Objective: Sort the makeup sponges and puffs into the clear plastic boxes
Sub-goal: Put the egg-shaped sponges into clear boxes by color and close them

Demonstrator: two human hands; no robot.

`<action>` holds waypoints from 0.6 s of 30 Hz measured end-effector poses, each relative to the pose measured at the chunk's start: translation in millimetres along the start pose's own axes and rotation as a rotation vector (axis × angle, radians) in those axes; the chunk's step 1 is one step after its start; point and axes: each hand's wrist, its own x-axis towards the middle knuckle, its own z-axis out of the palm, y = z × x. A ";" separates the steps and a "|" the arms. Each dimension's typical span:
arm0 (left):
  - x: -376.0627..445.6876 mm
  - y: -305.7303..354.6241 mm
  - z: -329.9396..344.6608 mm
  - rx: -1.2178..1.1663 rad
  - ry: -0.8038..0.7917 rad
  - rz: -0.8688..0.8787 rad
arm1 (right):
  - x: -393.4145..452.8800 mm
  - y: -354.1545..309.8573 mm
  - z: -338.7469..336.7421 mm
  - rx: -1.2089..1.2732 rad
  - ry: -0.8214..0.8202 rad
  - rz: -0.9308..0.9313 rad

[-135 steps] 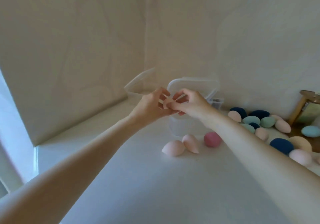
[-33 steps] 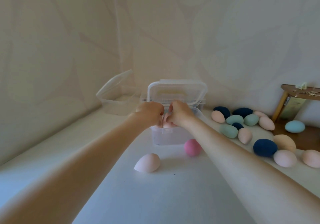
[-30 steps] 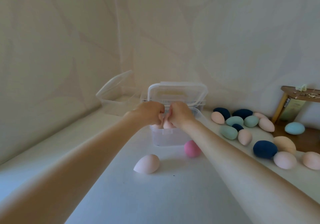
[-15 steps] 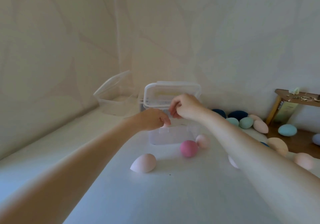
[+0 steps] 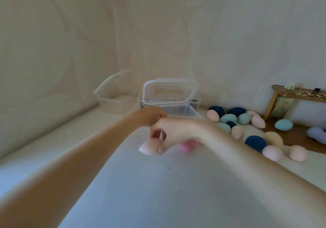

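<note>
Two clear boxes are up against the wall: the nearer clear box (image 5: 178, 112) in the middle has its lid (image 5: 170, 91) flipped up and standing behind it, and my arms cover most of its body, so I honestly can't tell what's in it. The second clear box (image 5: 116, 102) sits off to its left with its lid tilted open too, and I can't make out anything inside. My left hand (image 5: 151, 115) is curled into a loose fist right at the front edge of the nearer box; whether it's holding something I can't tell. My right hand (image 5: 169, 130) reaches across in front of that box, fingers bent down around a pale pink sponge (image 5: 147, 147) on the white table (image 5: 158, 192), pinching it, though it's blurry. A hot pink sponge (image 5: 187, 145) lies just behind that hand. The rest of the sponge pile (image 5: 243, 127) is scattered well off to the right: navy, teal and peach ones.
</note>
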 end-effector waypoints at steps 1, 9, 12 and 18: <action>-0.5 -1.0 1.6 0.009 -0.020 0.047 | -1.5 6.6 -12.4 0.088 0.056 0.017; 7.5 -5.1 0.3 -0.008 -0.080 0.046 | 31.5 74.0 -40.0 0.345 0.463 0.409; 10.3 -8.1 0.1 0.026 -0.105 0.053 | 52.7 74.4 -25.5 0.269 0.360 0.481; 19.4 -1.3 0.2 0.093 -0.123 0.072 | 63.7 67.4 -14.9 -0.024 0.172 0.576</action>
